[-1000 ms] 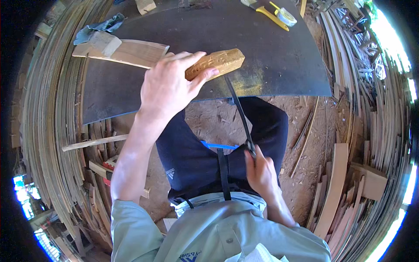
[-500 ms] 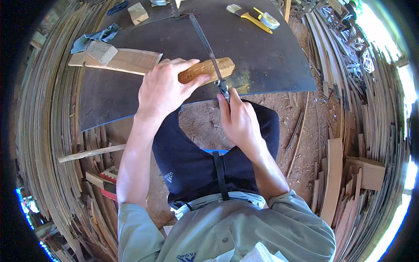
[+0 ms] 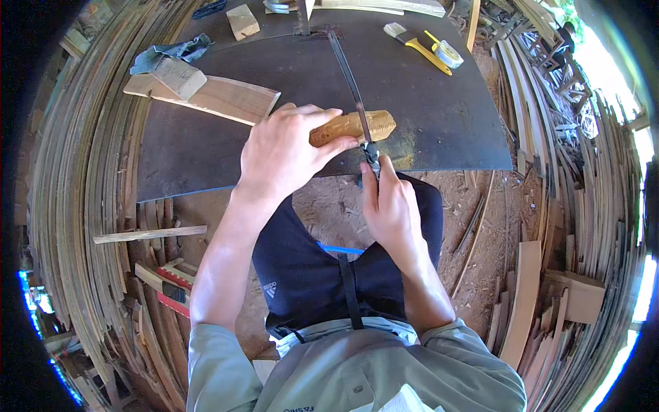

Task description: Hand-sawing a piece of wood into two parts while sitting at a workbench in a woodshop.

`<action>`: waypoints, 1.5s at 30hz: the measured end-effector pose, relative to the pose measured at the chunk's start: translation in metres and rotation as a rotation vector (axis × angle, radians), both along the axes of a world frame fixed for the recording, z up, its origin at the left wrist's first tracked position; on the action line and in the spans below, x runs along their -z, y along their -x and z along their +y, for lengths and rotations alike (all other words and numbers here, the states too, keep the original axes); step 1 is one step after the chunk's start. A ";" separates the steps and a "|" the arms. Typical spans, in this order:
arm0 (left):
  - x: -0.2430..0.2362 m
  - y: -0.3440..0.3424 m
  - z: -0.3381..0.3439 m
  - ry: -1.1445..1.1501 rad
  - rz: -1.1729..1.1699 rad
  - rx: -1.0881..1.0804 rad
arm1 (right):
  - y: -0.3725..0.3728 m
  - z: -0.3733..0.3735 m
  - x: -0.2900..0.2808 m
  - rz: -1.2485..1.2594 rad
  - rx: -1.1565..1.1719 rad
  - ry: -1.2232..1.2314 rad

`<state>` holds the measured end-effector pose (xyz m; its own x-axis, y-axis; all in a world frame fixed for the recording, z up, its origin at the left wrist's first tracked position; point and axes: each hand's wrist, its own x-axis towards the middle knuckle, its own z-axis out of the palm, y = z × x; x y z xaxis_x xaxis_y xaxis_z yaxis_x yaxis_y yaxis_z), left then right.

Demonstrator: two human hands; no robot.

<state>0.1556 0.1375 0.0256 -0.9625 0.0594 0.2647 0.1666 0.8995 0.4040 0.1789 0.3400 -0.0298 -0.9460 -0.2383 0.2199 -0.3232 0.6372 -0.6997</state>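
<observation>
My left hand (image 3: 274, 151) is closed around the left part of a yellowish-brown wooden block (image 3: 382, 125), thumb on the near side and fingers over the far side. The block lies at the near part of a dark tabletop (image 3: 226, 154), its right end uncovered. A long, narrow metal file (image 3: 349, 74) crosses the top of this block and points away over the table. Wrapped around its dark handle, my right hand (image 3: 395, 206) sits just off the table's near edge. Yellow dust (image 3: 405, 159) lies to the right of the block.
A curved board (image 3: 233, 103) with a smaller wood block (image 3: 180, 77) and a blue-grey cloth (image 3: 165, 53) lies at left. Farther off are another block (image 3: 243, 22), a yellow-handled brush (image 3: 420, 49) and a tape roll (image 3: 447, 55). Stacked wood strips (image 3: 75, 185) flank both sides.
The whole view has shifted, so table and hands appear farther right and lower. Relative to the block, the file has slid slightly away from me. Both hands keep their holds.
</observation>
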 end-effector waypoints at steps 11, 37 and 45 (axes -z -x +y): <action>-0.004 -0.002 -0.002 0.078 0.076 0.021 | -0.007 0.001 0.003 0.006 -0.035 0.024; -0.007 0.004 0.006 0.056 0.119 -0.046 | -0.002 0.044 -0.009 -0.150 -0.004 0.400; -0.007 0.016 0.025 -0.014 -0.061 -0.184 | -0.020 0.100 0.035 -0.239 0.090 0.418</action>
<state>0.1395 0.1629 0.0326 -0.9710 -0.1229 0.2052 -0.0257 0.9066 0.4212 0.1988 0.4398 -0.0648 -0.9944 -0.0906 0.0536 -0.0789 0.3041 -0.9494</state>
